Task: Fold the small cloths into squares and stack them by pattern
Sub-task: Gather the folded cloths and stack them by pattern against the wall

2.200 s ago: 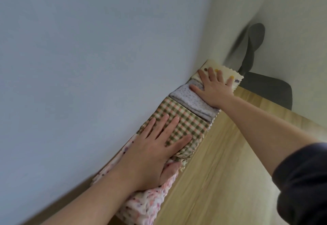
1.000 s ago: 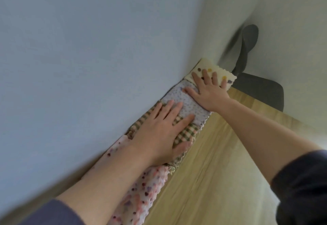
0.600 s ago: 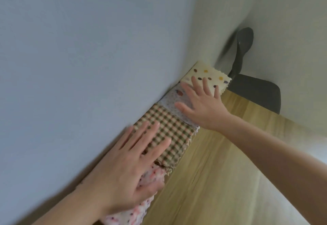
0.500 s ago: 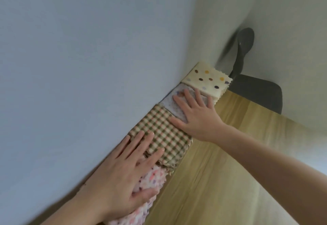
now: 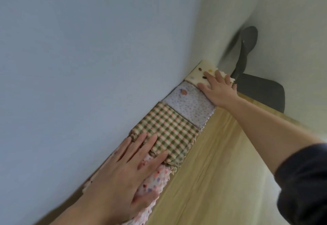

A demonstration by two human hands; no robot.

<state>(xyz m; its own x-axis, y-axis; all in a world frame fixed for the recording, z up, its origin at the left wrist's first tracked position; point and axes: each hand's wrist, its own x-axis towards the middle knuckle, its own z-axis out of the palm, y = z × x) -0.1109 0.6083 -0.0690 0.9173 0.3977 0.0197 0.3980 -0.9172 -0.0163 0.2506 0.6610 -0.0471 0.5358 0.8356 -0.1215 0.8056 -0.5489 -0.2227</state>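
Note:
Folded cloth stacks lie in a row along the wall on a wooden table (image 5: 208,175). Nearest is a pink floral stack (image 5: 155,182), then a green-and-pink checked stack (image 5: 169,129), a pale lilac dotted stack (image 5: 191,104) and, farthest, a cream polka-dot stack (image 5: 200,74). My left hand (image 5: 127,171) lies flat with straight fingers on the floral stack, fingertips reaching the edge of the checked one. My right hand (image 5: 217,88) presses flat on the cream polka-dot stack at the table's far end.
A light blue wall (image 5: 88,65) runs directly along the left side of the cloth row. A dark grey chair (image 5: 258,86) stands beyond the table's far end, against a pale wall.
My right hand slid from the lilac stack out onto the cream polka-dot stack. My left hand stays flat on the floral stack, fingertips at the checked one.

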